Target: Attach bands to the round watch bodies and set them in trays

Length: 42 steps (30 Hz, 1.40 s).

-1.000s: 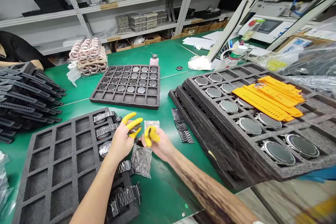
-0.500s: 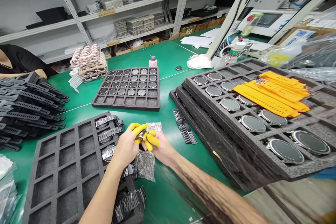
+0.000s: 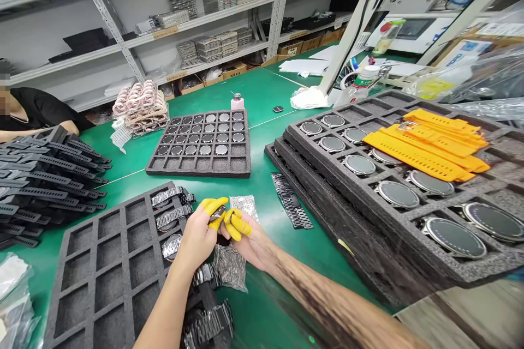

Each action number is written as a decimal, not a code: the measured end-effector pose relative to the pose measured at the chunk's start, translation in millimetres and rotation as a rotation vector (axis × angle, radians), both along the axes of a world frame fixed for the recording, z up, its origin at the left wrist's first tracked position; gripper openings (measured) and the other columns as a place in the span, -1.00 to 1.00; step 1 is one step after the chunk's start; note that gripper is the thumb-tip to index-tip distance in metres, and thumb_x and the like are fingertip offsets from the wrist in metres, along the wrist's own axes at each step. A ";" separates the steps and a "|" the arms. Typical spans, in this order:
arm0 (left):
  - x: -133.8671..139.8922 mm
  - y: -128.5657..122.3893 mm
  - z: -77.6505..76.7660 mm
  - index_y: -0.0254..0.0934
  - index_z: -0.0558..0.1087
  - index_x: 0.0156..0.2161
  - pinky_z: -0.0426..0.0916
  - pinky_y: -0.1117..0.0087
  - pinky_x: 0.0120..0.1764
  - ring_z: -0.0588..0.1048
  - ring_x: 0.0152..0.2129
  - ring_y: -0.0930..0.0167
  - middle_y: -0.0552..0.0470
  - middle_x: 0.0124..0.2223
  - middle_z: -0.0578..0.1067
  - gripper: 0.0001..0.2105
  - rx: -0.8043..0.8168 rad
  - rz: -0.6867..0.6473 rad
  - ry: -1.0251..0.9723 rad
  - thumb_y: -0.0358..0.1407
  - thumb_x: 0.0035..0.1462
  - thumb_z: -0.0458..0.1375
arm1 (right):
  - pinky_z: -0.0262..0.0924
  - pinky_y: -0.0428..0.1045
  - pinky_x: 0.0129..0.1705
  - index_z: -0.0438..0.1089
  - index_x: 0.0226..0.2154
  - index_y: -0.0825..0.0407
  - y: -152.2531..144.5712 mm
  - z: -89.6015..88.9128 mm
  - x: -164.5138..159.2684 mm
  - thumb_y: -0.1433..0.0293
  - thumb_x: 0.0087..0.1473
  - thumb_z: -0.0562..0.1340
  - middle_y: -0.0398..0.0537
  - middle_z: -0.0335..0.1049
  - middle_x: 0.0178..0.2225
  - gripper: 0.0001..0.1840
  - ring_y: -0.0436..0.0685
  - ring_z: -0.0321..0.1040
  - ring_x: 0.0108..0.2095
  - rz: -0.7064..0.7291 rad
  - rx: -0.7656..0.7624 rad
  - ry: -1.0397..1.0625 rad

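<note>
Small dark pc. (image 3: 218,212) is gripped betw. fingertips of L hand (image 3: 200,233) — R hand (image 3: 249,237) is positioned adjacent, fingers curled; R grip cannot be determined. Foam tray (image 3: 109,253) w/ metal-band watches (image 3: 172,247) is located below, to L.

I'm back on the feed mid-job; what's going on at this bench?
A person wearing yellow finger covers has both hands together over the bench. The left hand holds a small dark piece; the right hand is curled close against it, its exact grip hidden. A clear bag of metal pins lies just below. The foam tray on the left holds watches with black link bands along its right side. Orange straps lie on the tray stack at right.
</note>
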<state>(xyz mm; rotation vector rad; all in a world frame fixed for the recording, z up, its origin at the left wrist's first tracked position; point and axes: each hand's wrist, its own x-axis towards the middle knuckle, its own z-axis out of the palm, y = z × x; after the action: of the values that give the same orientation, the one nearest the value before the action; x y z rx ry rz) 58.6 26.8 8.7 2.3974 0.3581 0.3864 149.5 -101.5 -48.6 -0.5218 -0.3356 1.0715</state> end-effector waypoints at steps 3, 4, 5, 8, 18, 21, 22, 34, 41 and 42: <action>0.0 2.0 -0.4 -0.21 0.50 0.18 0.45 0.22 0.18 0.54 0.08 0.29 -0.11 0.11 0.57 -0.49 -0.009 0.001 -0.015 -0.58 0.19 0.00 | 0.07 0.01 -0.29 0.42 -0.39 -0.01 1.0 1.9 0.1 0.11 0.04 0.49 -0.23 0.15 -0.56 -0.64 0.07 0.07 -0.47 -0.012 0.025 0.030; -0.1 2.5 -0.8 -0.21 0.50 0.18 0.45 0.21 0.18 0.54 0.08 0.29 -0.12 0.11 0.57 -0.49 -0.003 -0.005 -0.015 -0.58 0.19 0.01 | 0.05 0.00 -0.30 0.41 -0.40 -0.01 1.5 1.5 0.1 0.15 0.03 0.49 -0.24 0.14 -0.57 -0.66 0.06 0.06 -0.48 -0.018 0.023 0.028; -0.2 2.9 -1.2 -0.20 0.49 0.18 0.45 0.20 0.18 0.54 0.08 0.28 -0.12 0.11 0.57 -0.48 0.006 -0.010 -0.017 -0.58 0.19 0.01 | 0.03 -0.01 -0.31 0.39 -0.41 -0.01 2.1 0.7 0.3 0.19 0.02 0.49 -0.24 0.14 -0.58 -0.67 0.05 0.05 -0.49 -0.027 0.015 0.024; -0.6 3.0 -1.9 -0.17 0.50 0.18 0.45 0.19 0.18 0.54 0.09 0.28 -0.10 0.11 0.57 -0.46 0.027 -0.014 -0.018 -0.59 0.17 0.01 | 0.00 -0.02 -0.33 0.37 -0.38 -0.01 3.4 -1.3 1.0 0.27 -0.03 0.51 -0.25 0.19 -0.55 -0.68 0.02 0.04 -0.50 -0.056 -0.015 0.009; -1.8 6.4 -7.8 -0.20 0.51 0.18 0.48 0.21 0.15 0.56 0.06 0.27 -0.09 0.10 0.59 -0.50 0.074 -0.034 -0.030 -0.58 0.21 0.02 | -0.02 0.03 -0.29 0.48 -0.39 0.02 2.4 4.3 6.3 0.33 -0.11 0.36 -0.24 0.14 -0.65 -0.84 0.07 0.03 -0.52 -0.014 0.065 0.056; -2.2 7.8 -12.2 -0.20 0.51 0.18 0.50 0.23 0.10 0.57 0.03 0.28 -0.09 0.09 0.59 -0.48 0.091 -0.039 -0.033 -0.60 0.19 0.01 | 0.02 0.04 -0.23 0.49 -0.40 0.02 2.7 2.0 6.8 0.33 -0.05 0.39 -0.26 0.10 -0.69 -0.87 0.08 0.10 -0.51 -0.028 0.065 0.068; -2.5 7.9 -13.3 -0.20 0.51 0.18 0.50 0.23 0.10 0.57 0.03 0.28 -0.09 0.10 0.59 -0.47 0.091 -0.035 -0.031 -0.60 0.19 0.01 | 0.04 0.05 -0.20 0.50 -0.40 0.01 2.8 1.6 6.9 0.31 -0.02 0.40 -0.26 0.10 -0.69 -0.87 0.08 0.12 -0.51 -0.027 0.071 0.083; -1.6 8.5 -13.5 -0.16 0.52 0.18 0.48 0.24 0.12 0.57 0.04 0.28 -0.08 0.09 0.59 -0.48 0.035 -0.021 0.016 -0.59 0.20 0.01 | 0.09 0.06 -0.18 0.55 -0.42 0.02 3.7 -1.0 5.6 0.17 0.03 0.46 -0.19 0.23 -0.63 -0.73 0.09 0.17 -0.48 -0.024 0.091 0.136; -2.2 8.4 -15.3 -0.18 0.52 0.19 0.48 0.21 0.12 0.57 0.05 0.25 -0.11 0.11 0.58 -0.47 0.060 -0.017 0.036 -0.59 0.20 0.01 | 0.14 0.06 -0.20 0.48 -0.50 0.02 8.8 -8.2 8.6 -0.06 0.10 0.42 -0.16 0.31 -0.58 -0.50 0.06 0.16 -0.52 -0.083 0.042 0.171; -2.3 8.4 -15.6 -0.18 0.52 0.19 0.49 0.21 0.12 0.57 0.05 0.25 -0.11 0.10 0.59 -0.46 0.062 -0.017 0.030 -0.60 0.19 0.00 | 0.14 0.06 -0.22 0.50 -0.47 0.02 8.7 -6.7 9.0 -0.07 0.10 0.41 -0.14 0.34 -0.54 -0.51 0.06 0.19 -0.51 -0.072 0.061 0.177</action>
<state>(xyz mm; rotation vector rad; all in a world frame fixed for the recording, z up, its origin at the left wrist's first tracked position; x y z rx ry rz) 56.2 35.2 -6.9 2.4674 0.3439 0.3586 158.5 -92.8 -55.4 -0.3792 -0.1921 1.0260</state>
